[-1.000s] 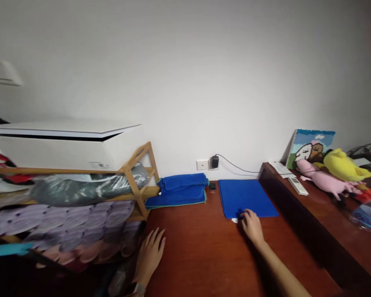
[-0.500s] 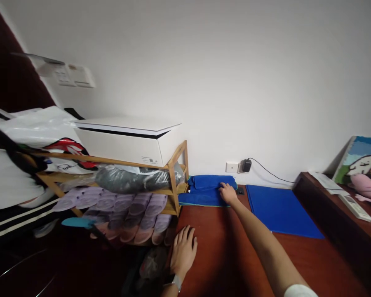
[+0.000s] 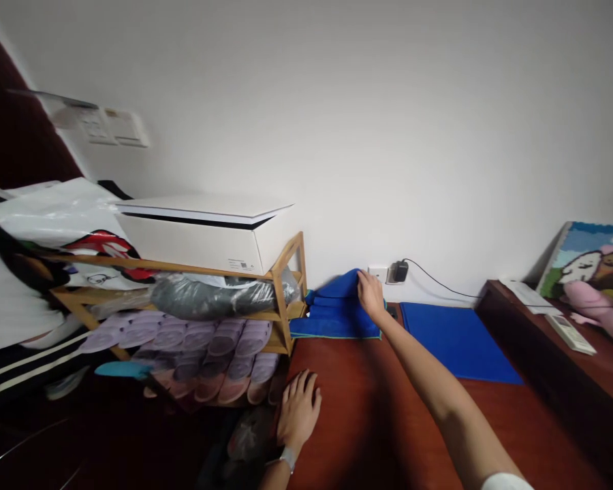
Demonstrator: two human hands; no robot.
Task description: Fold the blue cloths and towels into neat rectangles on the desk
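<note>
At the wall end of the reddish-brown wooden surface (image 3: 332, 381) lies a folded blue cloth (image 3: 332, 325) with a thin green edge. My right hand (image 3: 370, 295) reaches out to it and pinches its upper layer, lifting that corner into a peak against the wall. My left hand (image 3: 299, 407), with a watch on the wrist, rests flat on the left edge of the wood, fingers apart and holding nothing. Right of my right forearm a second blue cloth (image 3: 454, 340) lies flat in a neat rectangle.
On the left stands a wooden rack (image 3: 282, 309) with several lilac slippers (image 3: 232, 337) and a white box (image 3: 199, 238) on top. A black plug (image 3: 400, 271) with a cord sits in the wall. A raised ledge at right holds a remote control (image 3: 571, 333) and a pink plush toy (image 3: 600, 309).
My right hand has risen slightly, pulling the top layer of the left blue cloth up from lying flat. My left hand stays in place on the wood. The view has shifted a little.
</note>
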